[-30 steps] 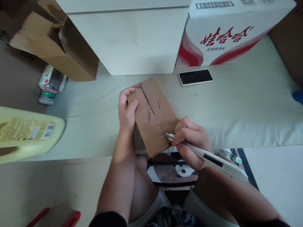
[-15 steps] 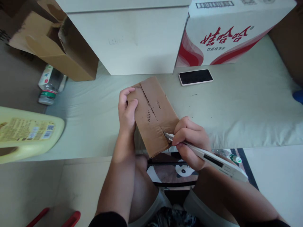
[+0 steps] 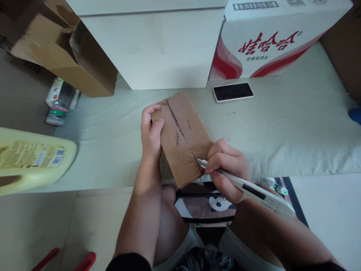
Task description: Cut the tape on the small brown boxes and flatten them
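A small brown cardboard box (image 3: pixel 183 139) lies tilted across the front edge of the covered surface, its flap seam facing up. The upper part of the seam gapes as a dark slit, and printed marks flank it. Gripping the box's far left edge is my left hand (image 3: pixel 151 130), thumb on top and some fingertips hidden behind. My right hand (image 3: pixel 228 169) is closed around a white utility knife (image 3: pixel 254 191), held like a pen. Its grey tip touches the seam near the box's close end; how deep it goes is hidden.
A phone (image 3: pixel 233 92) lies right of the box. Behind stand a white box (image 3: pixel 169 49) and a red-and-white carton (image 3: pixel 262 49). On the left are an open cardboard box (image 3: pixel 81 64), a plastic bottle (image 3: pixel 59 99) and a yellow jug (image 3: pixel 36 160). Red handles (image 3: pixel 84 261) show below left.
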`<state>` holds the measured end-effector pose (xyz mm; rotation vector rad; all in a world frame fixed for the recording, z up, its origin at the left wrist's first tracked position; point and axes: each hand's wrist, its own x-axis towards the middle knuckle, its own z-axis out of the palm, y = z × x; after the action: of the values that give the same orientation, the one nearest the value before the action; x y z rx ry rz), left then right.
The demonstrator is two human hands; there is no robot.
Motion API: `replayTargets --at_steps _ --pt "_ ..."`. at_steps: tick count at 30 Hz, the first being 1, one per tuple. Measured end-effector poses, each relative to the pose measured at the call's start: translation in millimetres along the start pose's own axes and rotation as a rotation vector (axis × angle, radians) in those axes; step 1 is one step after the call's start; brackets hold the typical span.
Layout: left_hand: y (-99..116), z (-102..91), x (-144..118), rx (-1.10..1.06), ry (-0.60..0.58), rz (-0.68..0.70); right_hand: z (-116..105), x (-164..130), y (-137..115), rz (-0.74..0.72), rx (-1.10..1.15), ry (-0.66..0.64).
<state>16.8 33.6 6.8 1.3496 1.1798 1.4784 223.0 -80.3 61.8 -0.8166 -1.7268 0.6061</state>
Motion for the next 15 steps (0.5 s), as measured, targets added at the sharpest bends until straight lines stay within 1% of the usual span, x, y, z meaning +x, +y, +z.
replayTargets --at_steps 6,11,15 --pt "0.8 1.4 0.1 -0.009 0.023 0.012 -1.8 0.4 0.9 0.000 0.003 -0.001" --pt "-0.6 1.2 -0.4 -0.005 0.005 0.017 -1.4 0.1 1.4 -0.006 0.008 -0.017" --pt "-0.5 2.1 -0.9 -0.040 0.025 0.025 -0.1 0.0 0.7 0.004 0.009 -0.004"
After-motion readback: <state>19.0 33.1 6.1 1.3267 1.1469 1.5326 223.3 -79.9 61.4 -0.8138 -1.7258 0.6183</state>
